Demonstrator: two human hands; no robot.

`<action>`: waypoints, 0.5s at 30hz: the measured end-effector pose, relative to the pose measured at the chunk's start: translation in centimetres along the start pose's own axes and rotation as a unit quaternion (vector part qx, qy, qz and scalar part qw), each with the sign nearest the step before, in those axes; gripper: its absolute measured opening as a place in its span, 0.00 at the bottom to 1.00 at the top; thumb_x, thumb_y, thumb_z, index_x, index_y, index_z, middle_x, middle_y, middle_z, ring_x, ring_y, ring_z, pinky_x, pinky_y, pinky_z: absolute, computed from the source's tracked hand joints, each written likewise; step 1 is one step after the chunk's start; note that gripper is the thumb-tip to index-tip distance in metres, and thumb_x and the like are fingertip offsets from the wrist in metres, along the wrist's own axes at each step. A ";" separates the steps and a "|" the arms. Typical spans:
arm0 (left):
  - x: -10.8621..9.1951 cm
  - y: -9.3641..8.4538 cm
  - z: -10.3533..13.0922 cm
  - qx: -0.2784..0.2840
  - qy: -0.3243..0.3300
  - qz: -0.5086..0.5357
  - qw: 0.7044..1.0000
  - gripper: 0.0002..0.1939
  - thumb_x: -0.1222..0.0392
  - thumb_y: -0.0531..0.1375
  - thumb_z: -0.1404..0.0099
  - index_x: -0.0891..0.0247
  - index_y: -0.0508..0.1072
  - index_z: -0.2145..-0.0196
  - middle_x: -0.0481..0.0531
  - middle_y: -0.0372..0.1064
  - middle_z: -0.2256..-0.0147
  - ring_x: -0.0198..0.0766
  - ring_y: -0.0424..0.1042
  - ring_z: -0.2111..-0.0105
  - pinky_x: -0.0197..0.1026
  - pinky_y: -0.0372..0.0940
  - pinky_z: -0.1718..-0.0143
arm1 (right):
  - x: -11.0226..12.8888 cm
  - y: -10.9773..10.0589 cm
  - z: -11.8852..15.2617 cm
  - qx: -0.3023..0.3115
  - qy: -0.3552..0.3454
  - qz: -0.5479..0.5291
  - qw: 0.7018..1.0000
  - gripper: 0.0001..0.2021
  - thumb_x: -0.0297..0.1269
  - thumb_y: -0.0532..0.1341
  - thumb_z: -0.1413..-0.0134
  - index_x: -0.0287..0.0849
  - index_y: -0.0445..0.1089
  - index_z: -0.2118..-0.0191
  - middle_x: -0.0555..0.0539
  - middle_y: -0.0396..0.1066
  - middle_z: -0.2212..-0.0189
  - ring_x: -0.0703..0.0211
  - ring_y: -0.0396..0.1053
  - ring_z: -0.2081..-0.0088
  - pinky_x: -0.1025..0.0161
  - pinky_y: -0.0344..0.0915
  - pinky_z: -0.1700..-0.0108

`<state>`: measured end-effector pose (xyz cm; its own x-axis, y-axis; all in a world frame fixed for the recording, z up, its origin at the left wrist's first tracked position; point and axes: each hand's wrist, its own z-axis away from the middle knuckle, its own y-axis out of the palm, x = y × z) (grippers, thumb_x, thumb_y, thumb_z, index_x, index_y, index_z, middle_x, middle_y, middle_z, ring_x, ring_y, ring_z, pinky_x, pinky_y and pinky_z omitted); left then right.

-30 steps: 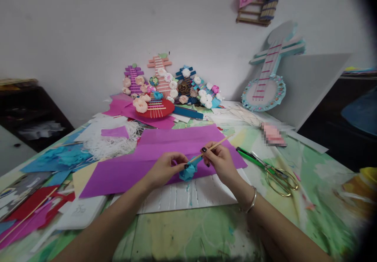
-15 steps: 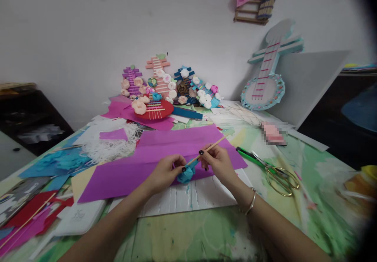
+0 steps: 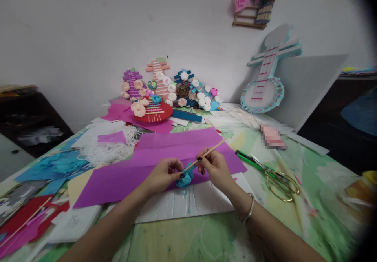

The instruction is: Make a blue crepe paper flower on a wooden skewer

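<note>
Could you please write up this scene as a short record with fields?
left hand: pinching the crumpled blue paper
right hand: holding the thin wooden stick, slanted, its lower end at the blue paper
beneath the hands: purple sheet, partly covering a white sheet
right side: gold-handled scissors beside a slim green tool
left side: white shredded strips
back: red instrument-shaped craft; larger pale-blue one leaning near the wall

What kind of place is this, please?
It looks like a craft workspace, perhaps at home or in a studio: flower-decorated model instruments, gold-handled scissors and purple sheets share one table.
</note>
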<state>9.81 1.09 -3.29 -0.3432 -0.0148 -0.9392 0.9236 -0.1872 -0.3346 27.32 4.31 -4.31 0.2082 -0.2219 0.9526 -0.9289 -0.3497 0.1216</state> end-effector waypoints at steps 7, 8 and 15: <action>0.0 0.1 0.1 -0.067 0.010 -0.049 0.997 0.05 0.64 0.61 0.55 0.66 0.73 0.76 0.50 0.68 0.78 0.35 0.63 0.76 0.38 0.57 0.72 | -0.2 -0.1 0.2 0.002 -0.009 -0.002 1.000 0.09 0.40 0.61 0.51 0.41 0.62 0.71 0.54 0.63 0.84 0.67 0.63 0.81 0.68 0.60 0.80; -0.1 0.1 0.2 -0.081 0.022 -0.066 0.994 0.05 0.64 0.61 0.54 0.66 0.73 0.76 0.51 0.69 0.77 0.36 0.64 0.75 0.39 0.58 0.70 | -0.1 -0.1 0.3 -0.001 -0.010 -0.003 1.000 0.10 0.40 0.61 0.51 0.40 0.63 0.71 0.54 0.63 0.84 0.67 0.63 0.82 0.68 0.60 0.80; -0.1 0.4 0.3 -0.117 0.089 -0.176 0.973 0.03 0.67 0.59 0.50 0.63 0.72 0.76 0.48 0.70 0.74 0.37 0.64 0.71 0.38 0.56 0.68 | 0.2 0.0 0.2 -0.007 -0.009 -0.017 1.000 0.10 0.41 0.62 0.53 0.40 0.64 0.72 0.54 0.65 0.85 0.66 0.64 0.82 0.68 0.62 0.80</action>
<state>10.18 0.69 -3.36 -0.6302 0.1832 -0.7545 0.7745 0.0797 -0.6275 27.42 4.04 -4.17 0.2443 -0.2269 0.9428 -0.9255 -0.3448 0.1569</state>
